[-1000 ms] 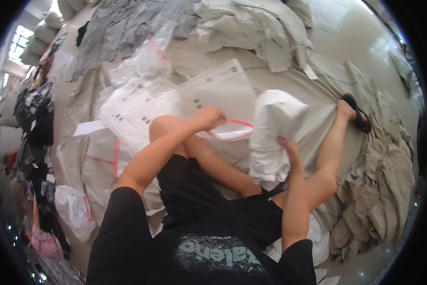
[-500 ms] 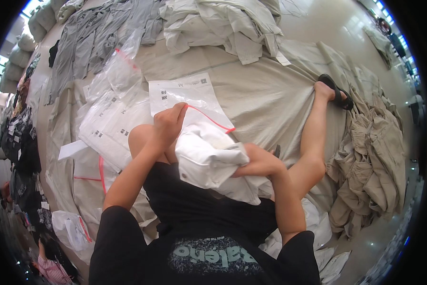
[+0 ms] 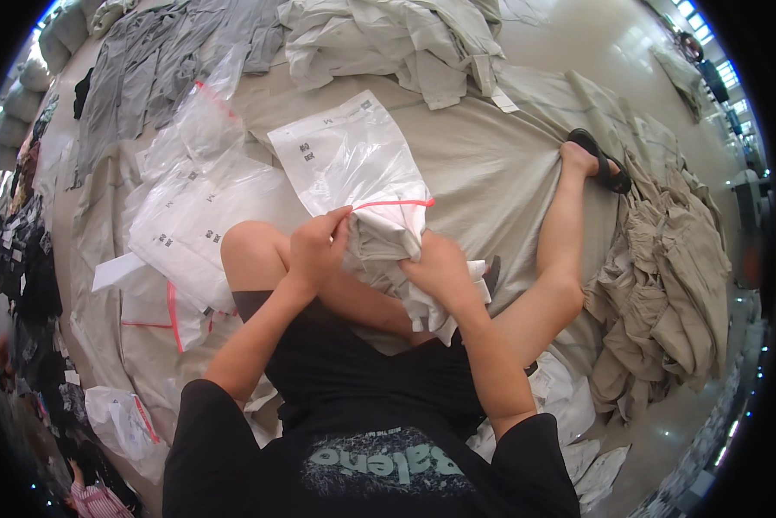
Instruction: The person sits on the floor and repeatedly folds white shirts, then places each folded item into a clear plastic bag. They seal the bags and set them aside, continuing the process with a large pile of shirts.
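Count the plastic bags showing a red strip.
4 or more: held bag in the left hand, crumpled bag upper left, flat bag middle left, bunched bag lower left. Others may be hidden.

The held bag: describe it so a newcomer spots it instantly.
Find the beige sheet, then the left hand and right hand above it. The clear bag extends beyond them, its red strip at the near end. Unlike the bags lying to its left, it is held, with white cloth at that end.
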Demonstrator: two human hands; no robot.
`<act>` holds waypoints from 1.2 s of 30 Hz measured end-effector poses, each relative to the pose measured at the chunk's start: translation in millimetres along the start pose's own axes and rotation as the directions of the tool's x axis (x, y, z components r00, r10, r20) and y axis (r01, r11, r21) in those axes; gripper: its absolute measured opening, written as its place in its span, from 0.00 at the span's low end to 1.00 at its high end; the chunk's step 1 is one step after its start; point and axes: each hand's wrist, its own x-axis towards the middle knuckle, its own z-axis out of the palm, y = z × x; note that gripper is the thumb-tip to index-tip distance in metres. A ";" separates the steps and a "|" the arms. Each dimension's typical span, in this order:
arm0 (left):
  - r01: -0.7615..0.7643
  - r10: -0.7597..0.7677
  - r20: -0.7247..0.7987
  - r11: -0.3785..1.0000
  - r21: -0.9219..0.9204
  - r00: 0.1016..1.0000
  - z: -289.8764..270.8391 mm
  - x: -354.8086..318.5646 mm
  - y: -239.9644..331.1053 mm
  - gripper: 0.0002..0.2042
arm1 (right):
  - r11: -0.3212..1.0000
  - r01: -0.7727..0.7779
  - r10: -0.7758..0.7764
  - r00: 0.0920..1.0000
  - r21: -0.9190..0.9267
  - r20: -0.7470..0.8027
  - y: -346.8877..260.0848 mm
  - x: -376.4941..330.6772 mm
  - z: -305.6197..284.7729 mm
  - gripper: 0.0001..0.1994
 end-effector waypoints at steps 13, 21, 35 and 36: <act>-0.689 0.643 0.260 0.708 0.156 0.720 14.9 15.5 33.1 0.30 | 0.936 -0.052 0.130 0.970 0.348 -0.205 0.1 28.9 75.4 0.20; -0.115 0.115 0.010 0.981 0.154 0.993 12.0 -7.3 -8.4 0.14 | 0.422 0.083 0.150 0.976 0.903 -0.160 -5.2 31.3 60.5 0.15; 0.251 -0.099 0.404 0.906 -0.341 0.909 11.3 -19.7 -34.2 0.10 | 0.034 0.155 0.236 0.959 0.987 -0.159 -37.2 40.2 19.0 0.23; 0.260 -0.097 0.472 0.920 -0.293 0.876 14.2 -20.8 -31.5 0.11 | 0.157 0.158 0.228 0.955 0.975 -0.192 -33.8 44.5 18.1 0.23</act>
